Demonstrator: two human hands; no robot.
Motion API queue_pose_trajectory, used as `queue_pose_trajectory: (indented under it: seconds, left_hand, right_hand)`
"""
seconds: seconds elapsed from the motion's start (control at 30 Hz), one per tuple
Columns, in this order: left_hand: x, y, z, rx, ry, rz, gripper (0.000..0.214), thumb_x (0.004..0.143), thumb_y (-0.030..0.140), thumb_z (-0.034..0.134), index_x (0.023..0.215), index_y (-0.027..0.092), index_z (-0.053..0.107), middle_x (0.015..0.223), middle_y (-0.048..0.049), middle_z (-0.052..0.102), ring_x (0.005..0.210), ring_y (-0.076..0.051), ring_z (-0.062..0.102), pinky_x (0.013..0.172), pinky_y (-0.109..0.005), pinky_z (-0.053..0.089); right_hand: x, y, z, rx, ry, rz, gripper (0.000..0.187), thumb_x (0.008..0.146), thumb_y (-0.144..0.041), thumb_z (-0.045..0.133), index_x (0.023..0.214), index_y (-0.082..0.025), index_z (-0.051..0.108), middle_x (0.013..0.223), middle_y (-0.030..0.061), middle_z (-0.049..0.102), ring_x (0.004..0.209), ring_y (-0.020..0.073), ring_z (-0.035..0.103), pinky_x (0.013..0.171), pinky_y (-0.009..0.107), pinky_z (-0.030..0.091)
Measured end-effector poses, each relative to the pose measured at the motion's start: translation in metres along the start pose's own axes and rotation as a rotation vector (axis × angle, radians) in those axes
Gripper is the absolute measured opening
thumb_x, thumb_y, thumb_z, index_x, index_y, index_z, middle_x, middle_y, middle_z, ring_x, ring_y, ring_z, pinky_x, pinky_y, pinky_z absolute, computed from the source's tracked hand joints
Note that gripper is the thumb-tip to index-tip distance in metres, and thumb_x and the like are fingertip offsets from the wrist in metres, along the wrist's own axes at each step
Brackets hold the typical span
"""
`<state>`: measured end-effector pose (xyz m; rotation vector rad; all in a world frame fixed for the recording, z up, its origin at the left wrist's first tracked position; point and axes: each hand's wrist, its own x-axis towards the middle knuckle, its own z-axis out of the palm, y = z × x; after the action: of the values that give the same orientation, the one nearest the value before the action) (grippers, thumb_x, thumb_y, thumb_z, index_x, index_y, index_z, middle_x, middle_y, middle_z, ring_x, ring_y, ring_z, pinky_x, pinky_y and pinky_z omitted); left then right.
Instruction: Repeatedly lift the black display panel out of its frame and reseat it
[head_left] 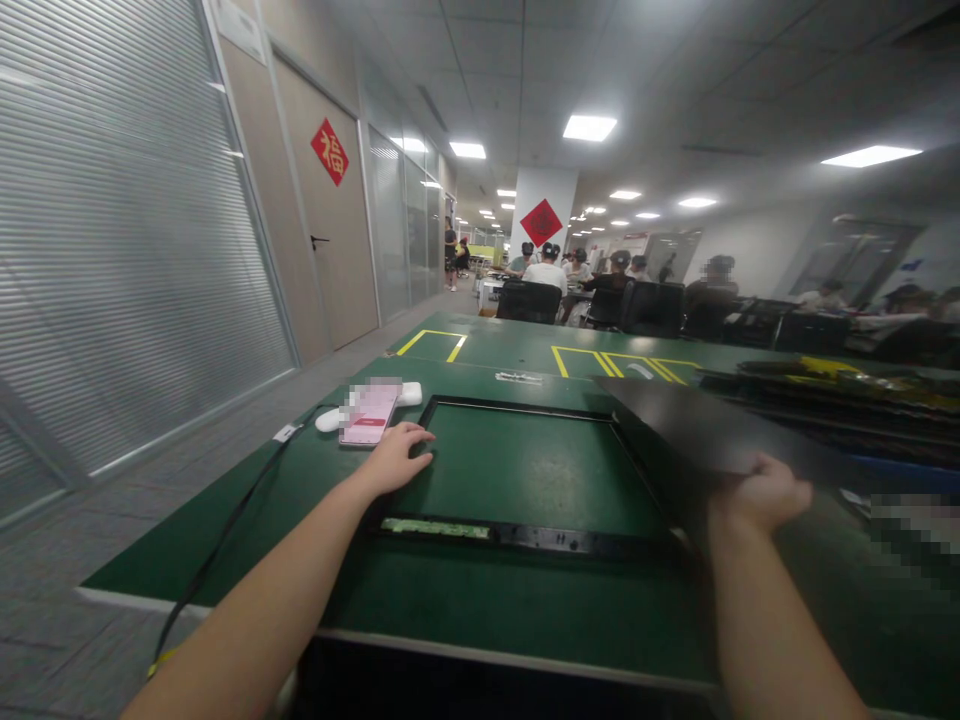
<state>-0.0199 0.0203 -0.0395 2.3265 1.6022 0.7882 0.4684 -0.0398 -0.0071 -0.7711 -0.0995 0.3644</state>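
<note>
A thin black rectangular frame point(585, 542) lies flat on the green table point(262, 550), and bare green tabletop shows through its middle. My left hand point(395, 457) rests at the frame's left side, covering part of that bar, with fingers stretched out and thumb apart. To the right, my right hand point(769, 493) grips the edge of a dark flat panel point(682, 425). The panel is tilted and blurred, raised over the frame's right side. Its far right part fades into blur.
A phone point(367, 415) and a white device point(410, 393) lie beyond my left hand. A black cable point(232, 520) runs along the left side. Dark stacked panels point(795, 400) fill the right. Yellow tape point(600, 352) marks the far table; people sit beyond it on chairs point(529, 302).
</note>
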Motion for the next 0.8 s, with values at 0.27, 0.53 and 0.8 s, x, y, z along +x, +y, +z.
queue_pose_trajectory:
  seconds: [0.27,0.53,0.8]
  left_hand:
    - [0.0,0.001,-0.002,0.007,-0.035,-0.004,0.042,0.078,0.04,0.058,0.11,0.017,0.072,0.123,-0.013,0.061,0.118,-0.032,0.056,0.105,-0.047,0.041]
    - [0.002,-0.005,0.001,0.005,-0.018,0.02,0.041,0.076,0.04,0.059,0.108,0.019,0.072,0.12,-0.0123,0.062,0.115,-0.032,0.057,0.104,-0.048,0.042]
    - [0.0,0.0,-0.002,0.039,-0.047,0.01,0.043,0.077,0.041,0.057,0.11,0.017,0.072,0.123,-0.0138,0.061,0.116,-0.033,0.056,0.104,-0.048,0.042]
  right_hand:
    - [-0.02,-0.001,0.01,-0.079,0.141,-0.138,0.03,0.061,-0.006,0.053,0.086,-0.022,0.047,0.086,-0.0008,0.055,0.077,0.0145,0.061,0.057,0.025,0.056]
    - [-0.016,0.002,0.01,-0.172,0.165,-0.023,0.032,0.062,-0.005,0.054,0.089,-0.021,0.046,0.087,-0.0009,0.054,0.075,0.0138,0.06,0.063,0.028,0.057]
    - [-0.006,0.011,0.005,-0.268,0.194,0.028,0.03,0.062,-0.004,0.051,0.087,-0.021,0.049,0.093,-0.0013,0.058,0.079,0.0129,0.06,0.067,0.029,0.057]
